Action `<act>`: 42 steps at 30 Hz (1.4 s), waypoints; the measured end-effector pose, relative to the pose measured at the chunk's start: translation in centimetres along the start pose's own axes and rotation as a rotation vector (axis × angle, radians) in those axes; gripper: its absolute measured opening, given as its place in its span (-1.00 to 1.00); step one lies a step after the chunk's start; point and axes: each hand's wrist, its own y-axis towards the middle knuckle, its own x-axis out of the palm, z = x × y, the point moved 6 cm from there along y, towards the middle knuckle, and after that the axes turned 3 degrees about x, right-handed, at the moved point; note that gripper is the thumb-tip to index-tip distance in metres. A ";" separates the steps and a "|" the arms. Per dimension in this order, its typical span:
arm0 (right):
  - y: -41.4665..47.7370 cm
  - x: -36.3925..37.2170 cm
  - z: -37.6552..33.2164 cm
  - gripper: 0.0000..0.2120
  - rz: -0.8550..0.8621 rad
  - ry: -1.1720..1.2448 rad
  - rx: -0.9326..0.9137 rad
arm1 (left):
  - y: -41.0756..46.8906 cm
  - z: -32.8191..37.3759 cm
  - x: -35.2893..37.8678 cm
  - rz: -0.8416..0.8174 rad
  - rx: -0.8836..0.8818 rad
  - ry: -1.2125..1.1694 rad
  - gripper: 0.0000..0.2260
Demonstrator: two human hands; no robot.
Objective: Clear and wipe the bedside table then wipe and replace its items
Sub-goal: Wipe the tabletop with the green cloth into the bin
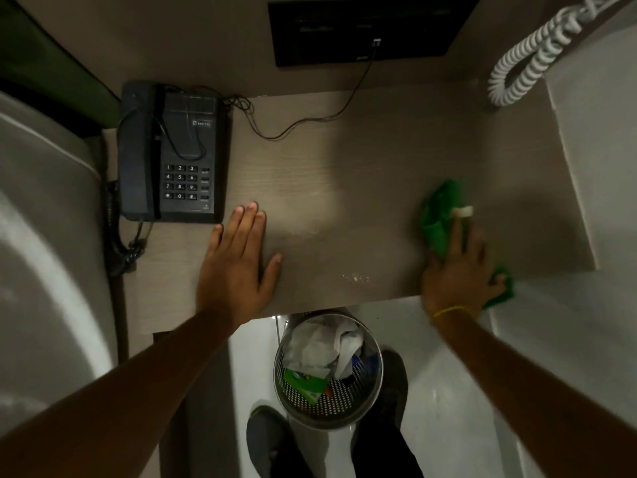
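right hand [460,270] pressing green cloth [439,215] flat on desk [344,167] | left hand [238,260] resting open, holding nothing | crumbs [356,277] lying between hands, nearer right | phone [172,153] sitting just beyond left fingertips

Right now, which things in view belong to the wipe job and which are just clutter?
Job:
- green cloth under right hand
- bedside table, crumbs near its front edge
- black telephone
- left hand, flat on the table

Lying about:
- waste bin on the floor
- white coiled cord
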 end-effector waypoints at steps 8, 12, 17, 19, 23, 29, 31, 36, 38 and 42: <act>-17.6 6.0 -13.9 -0.10 -0.221 0.005 -0.520 | -0.2 -1.0 1.3 -0.093 0.048 0.054 -0.06; -13.8 4.4 -10.1 -0.09 -0.142 -0.128 -0.643 | -0.1 -0.4 0.5 -0.019 -0.010 -0.025 -0.36; 0.6 -0.4 2.1 -0.23 0.011 -0.185 -0.308 | 0.0 -0.1 0.1 0.001 -0.013 -0.040 -0.42; 6.7 -2.6 6.6 -0.24 0.050 -0.121 -0.146 | 0.0 -0.1 0.1 0.004 -0.006 -0.043 -0.42; 13.7 -4.7 7.7 -0.29 0.123 -0.024 0.051 | 0.0 -0.2 0.3 -0.003 0.003 -0.043 -0.42; 9.6 -2.1 -2.9 -0.29 0.233 0.086 0.115 | 0.1 -0.4 0.5 -0.019 -0.001 -0.041 -0.40; 5.7 -0.7 -8.8 -0.24 0.175 0.052 -0.070 | 0.0 -0.4 0.4 -0.025 0.001 -0.047 -0.39; -8.5 4.1 -18.2 -0.20 -0.066 -0.055 -0.761 | -0.3 -0.6 0.2 0.001 0.004 -0.156 -0.27; -11.9 5.1 -16.6 -0.13 -0.165 -0.135 -0.991 | -0.5 -0.7 0.1 0.018 -0.010 -0.214 -0.22; -10.7 4.3 -8.9 -0.08 -0.237 -0.285 -1.284 | -0.4 -0.7 0.0 0.015 -0.016 -0.223 -0.22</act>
